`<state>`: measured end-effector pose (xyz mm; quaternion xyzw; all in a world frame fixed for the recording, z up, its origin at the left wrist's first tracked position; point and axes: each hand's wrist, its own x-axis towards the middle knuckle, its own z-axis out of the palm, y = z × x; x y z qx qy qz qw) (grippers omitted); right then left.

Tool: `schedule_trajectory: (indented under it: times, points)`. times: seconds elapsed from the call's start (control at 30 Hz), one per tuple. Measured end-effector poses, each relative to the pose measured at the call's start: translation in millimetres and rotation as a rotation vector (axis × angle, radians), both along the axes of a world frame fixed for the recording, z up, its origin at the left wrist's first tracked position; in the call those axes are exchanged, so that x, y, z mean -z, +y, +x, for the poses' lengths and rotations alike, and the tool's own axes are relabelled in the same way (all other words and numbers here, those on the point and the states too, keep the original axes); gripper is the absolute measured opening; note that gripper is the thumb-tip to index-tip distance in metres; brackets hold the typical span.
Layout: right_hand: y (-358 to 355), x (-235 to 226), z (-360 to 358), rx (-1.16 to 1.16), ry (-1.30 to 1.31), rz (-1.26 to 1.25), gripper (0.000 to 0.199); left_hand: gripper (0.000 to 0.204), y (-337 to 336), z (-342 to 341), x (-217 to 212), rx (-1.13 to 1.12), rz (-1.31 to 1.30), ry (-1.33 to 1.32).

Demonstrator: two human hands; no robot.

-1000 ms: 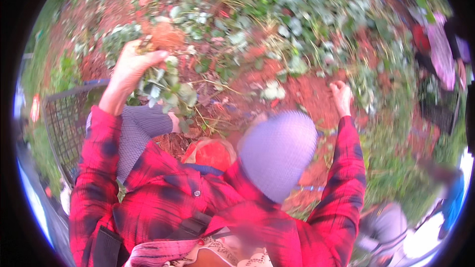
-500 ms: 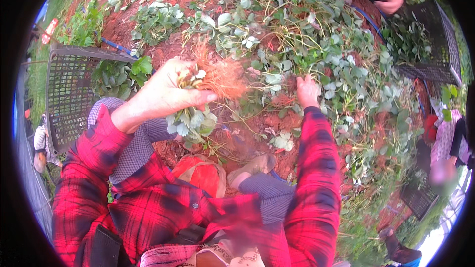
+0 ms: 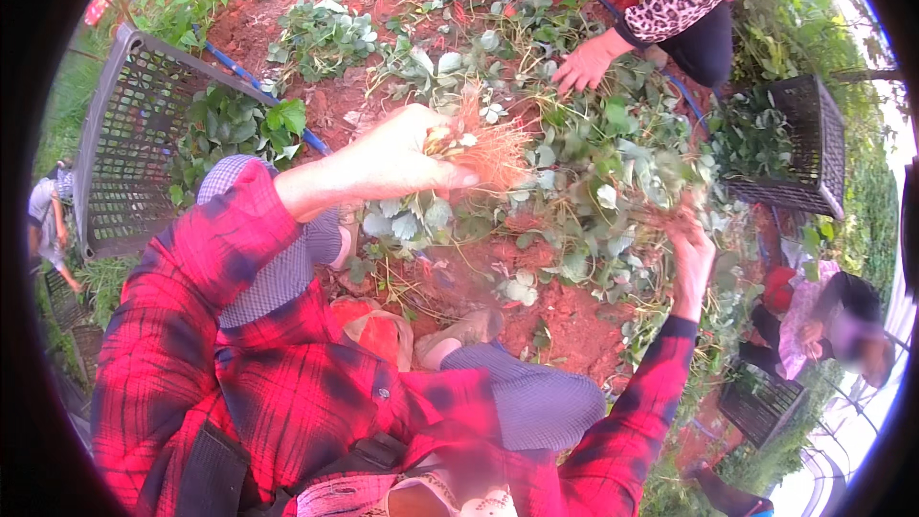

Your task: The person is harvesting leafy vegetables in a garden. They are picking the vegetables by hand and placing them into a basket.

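Observation:
My left hand (image 3: pixel 412 153) is closed around a bundle of strawberry plants (image 3: pixel 498 155). Their reddish-brown roots stick out past the fingers to the right, and their leaves (image 3: pixel 407 218) hang below the palm. Out to the right, my right hand (image 3: pixel 691 249) is closed on a strawberry plant (image 3: pixel 637 196) whose leaves and stems are smeared by motion. Loose strawberry plants with long runners lie over the red soil beneath and ahead of both hands.
A black plastic crate (image 3: pixel 129 148) with leafy plants stands at my left; another crate (image 3: pixel 814 148) holds plants at the right. A co-worker's hand (image 3: pixel 589 62) reaches into the plants ahead. A blue hose (image 3: pixel 244 77) crosses the soil. Another person (image 3: pixel 828 316) is at the far right.
My right hand has moved right and now grips a plant. The left hand with its bundle has shifted slightly right. A co-worker's hand has come down onto the plants ahead.

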<state>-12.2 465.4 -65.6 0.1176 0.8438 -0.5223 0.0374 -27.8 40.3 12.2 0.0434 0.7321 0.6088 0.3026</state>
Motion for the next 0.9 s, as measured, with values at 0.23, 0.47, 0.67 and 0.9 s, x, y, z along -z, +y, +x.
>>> schedule_trajectory:
  times: [0.23,0.47,0.67,0.9]
  points:
    - [-53,-84,38,0.171,-0.022,-0.329,0.017,0.018,-19,5,11,0.015,0.029,0.138]
    - [-143,107,68,0.342,-0.452,-0.463,0.009,0.022,-34,22,8,-0.106,0.075,0.229]
    - [-183,91,61,0.271,-0.386,-0.455,0.011,0.022,-70,19,12,-0.204,-0.065,0.316]
    - [-172,4,73,0.192,-0.206,-0.338,0.019,0.015,-46,22,14,-0.205,0.221,0.051]
